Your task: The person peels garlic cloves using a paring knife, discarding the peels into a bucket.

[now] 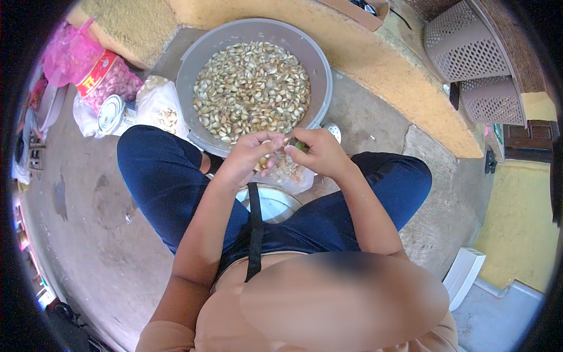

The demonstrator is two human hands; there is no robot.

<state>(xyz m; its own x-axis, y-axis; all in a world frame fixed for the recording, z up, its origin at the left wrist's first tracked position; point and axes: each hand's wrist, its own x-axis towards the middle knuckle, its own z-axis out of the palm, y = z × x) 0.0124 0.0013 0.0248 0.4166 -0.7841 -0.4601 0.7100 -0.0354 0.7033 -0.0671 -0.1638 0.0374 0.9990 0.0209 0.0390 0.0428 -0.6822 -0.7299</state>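
My left hand (252, 157) is closed, pinching a small garlic clove (286, 141) between thumb and fingers. More pale cloves (265, 162) seem tucked in its curled fingers. Close beside it, my right hand (321, 152) is wrapped round a small tool with a green handle (301, 145), probably a paring knife; its blade is mostly hidden. Both hands meet above the near rim of a wide grey tub (184, 88) that holds many garlic cloves (252, 88) in water. Below them lies a clear plastic bag (296, 180) with papery peelings, and a white bucket (271, 205) stands between my legs.
At the left are a pink mesh sack of garlic (114, 82), a metal can (112, 116) and a white plastic bag (161, 105). A low yellow ledge (387, 64) runs behind the tub. Plastic crates (469, 44) are at the upper right, and a white box (465, 273) at the lower right.
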